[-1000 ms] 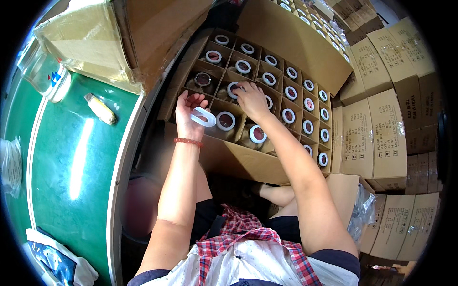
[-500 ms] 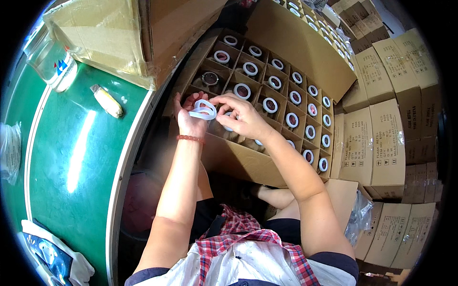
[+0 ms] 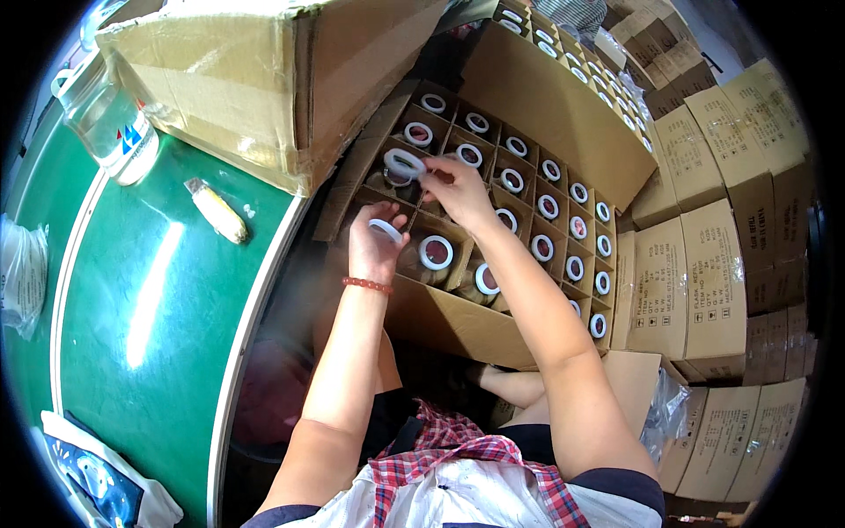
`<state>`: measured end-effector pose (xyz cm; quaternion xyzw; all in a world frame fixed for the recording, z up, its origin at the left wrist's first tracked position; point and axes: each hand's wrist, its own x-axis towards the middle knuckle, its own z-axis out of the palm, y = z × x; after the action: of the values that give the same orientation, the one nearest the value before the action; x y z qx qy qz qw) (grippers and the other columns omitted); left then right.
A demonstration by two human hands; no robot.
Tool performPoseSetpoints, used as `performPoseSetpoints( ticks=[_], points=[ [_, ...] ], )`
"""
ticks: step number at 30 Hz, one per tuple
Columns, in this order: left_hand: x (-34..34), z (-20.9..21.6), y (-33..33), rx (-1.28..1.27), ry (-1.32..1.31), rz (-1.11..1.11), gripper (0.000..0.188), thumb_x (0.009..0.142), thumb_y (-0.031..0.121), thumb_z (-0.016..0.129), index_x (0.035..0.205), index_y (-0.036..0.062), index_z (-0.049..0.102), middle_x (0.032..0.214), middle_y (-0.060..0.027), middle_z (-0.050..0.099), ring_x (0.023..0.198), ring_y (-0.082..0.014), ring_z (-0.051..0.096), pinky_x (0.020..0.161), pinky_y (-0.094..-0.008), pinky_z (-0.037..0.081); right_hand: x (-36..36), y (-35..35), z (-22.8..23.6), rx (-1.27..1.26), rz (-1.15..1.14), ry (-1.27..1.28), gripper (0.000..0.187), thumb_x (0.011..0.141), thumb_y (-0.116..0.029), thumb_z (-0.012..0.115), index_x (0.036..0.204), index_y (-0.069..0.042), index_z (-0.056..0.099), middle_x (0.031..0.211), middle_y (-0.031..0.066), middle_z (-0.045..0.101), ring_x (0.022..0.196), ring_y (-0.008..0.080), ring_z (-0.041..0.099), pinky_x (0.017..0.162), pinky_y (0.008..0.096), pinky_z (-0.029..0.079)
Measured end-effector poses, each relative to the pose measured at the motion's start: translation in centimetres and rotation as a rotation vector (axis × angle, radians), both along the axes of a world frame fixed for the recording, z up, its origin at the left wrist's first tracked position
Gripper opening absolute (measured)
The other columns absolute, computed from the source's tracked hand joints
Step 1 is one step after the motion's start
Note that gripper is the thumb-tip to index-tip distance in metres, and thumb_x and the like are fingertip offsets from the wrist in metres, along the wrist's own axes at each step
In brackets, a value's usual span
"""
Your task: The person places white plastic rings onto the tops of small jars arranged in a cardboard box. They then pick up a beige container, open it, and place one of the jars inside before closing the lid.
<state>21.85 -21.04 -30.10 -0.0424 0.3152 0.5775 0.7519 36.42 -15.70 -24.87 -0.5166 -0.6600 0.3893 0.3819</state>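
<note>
Right hand (image 3: 451,187) pinches a round white plastic ring (image 3: 391,161), maybe over a dark round glass bottle (image 3: 396,184); left hand (image 3: 375,248) cups a second ring (image 3: 385,231).

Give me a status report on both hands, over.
Right hand: pinching white ring over bottle. Left hand: curled around second ring. Nothing visibly in the way.

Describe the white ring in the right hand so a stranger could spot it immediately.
Find the open brown cardboard box divided into a grid. Over its left part, the bare right hand pinches a round white ring. Other white rings sit in the box or the bare left hand; only this one is between right-hand fingertips.
</note>
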Motion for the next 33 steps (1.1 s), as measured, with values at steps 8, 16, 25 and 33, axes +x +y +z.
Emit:
performPoseSetpoints(
  ticks=[8, 16, 25, 33],
  points=[
    [1.2, 2.0, -1.2, 0.357, 0.269, -0.595, 0.030, 0.090, 0.029, 0.055, 0.070, 0.0082, 0.053, 0.061, -0.0028, 0.052, 0.046, -0.0115, 0.047, 0.041, -0.0263, 0.040, 0.6, 5.1, -6.4, 0.460, 0.052, -0.689, 0.023, 0.080, -0.010, 0.061, 0.101, -0.005, 0.067, 0.109, 0.0153, 0.059, 0.096, 0.0340, 0.059, 0.083, 0.0399, 0.049],
    [1.8, 1.4, -0.9, 0.350, 0.288, -0.605, 0.030, 0.089, 0.030, 0.057, 0.070, 0.0079, 0.053, 0.061, -0.0016, 0.052, 0.043, -0.0104, 0.045, 0.038, -0.0231, 0.036, 1.3, 3.2, -6.8, 0.467, 0.215, -1.034, 0.027, 0.077, -0.016, 0.059, 0.101, -0.013, 0.069, 0.120, 0.0117, 0.057, 0.114, 0.0307, 0.051, 0.092, 0.0425, 0.043],
    [3.1, 1.5, -0.8, 0.323, 0.232, -0.525, 0.032, 0.090, 0.033, 0.056, 0.069, 0.0087, 0.053, 0.061, -0.0012, 0.051, 0.046, -0.0094, 0.045, 0.039, -0.0221, 0.036, -0.6, 3.0, -5.8, 0.623, 0.256, -1.320, 0.032, 0.083, -0.022, 0.051, 0.112, -0.018, 0.065, 0.127, 0.0124, 0.052, 0.119, 0.0286, 0.049, 0.097, 0.0453, 0.037],
    [2.5, 1.5, -0.2, -0.015, 0.182, -0.103, 0.044, 0.088, 0.050, 0.058, 0.071, 0.0096, 0.051, 0.066, -0.0062, 0.054, 0.057, -0.0165, 0.053, 0.051, -0.0308, 0.045, -0.1, 1.7, -1.6, 0.266, -0.030, -0.562, 0.027, 0.085, -0.009, 0.059, 0.111, -0.006, 0.061, 0.098, 0.0104, 0.065, 0.083, 0.0231, 0.064, 0.070, 0.0311, 0.049]
  ],
)
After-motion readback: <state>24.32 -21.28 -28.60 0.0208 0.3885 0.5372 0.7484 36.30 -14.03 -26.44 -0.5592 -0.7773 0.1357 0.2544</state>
